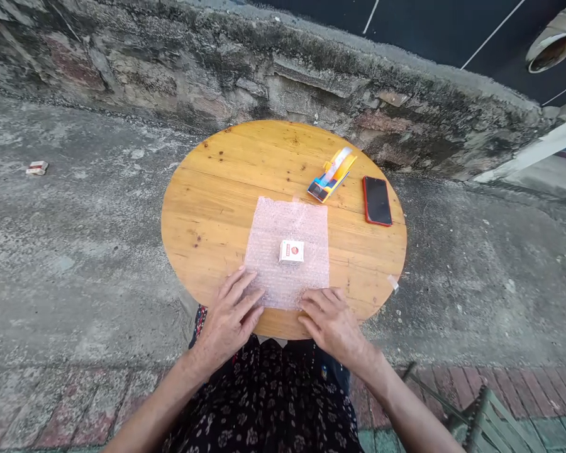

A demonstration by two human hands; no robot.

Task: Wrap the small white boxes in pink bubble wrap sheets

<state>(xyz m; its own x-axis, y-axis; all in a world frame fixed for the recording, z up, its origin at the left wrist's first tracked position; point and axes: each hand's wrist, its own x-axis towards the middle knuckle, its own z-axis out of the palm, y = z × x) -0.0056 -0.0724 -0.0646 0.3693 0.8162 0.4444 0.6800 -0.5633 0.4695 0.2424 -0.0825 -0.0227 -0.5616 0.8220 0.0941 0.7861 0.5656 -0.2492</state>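
A sheet of pinkish bubble wrap (273,220) lies flat on the round wooden table (202,201). On its middle rests a small white box (291,251) with red print. My left hand (236,308) is at the sheet's near left corner, fingers stretched out and apart, touching its edge. At the near right corner, my right hand (327,318) has its fingers bent over the sheet's edge. Whether those fingertips pinch the wrap or only lie on it cannot be made out.
A yellow and blue tape dispenser (332,176) stands beyond the sheet, right of centre. Farther right lies a phone (377,201) in a red case. A piece of tape (393,283) sticks to the table's right edge. A stone wall (264,82) runs behind.
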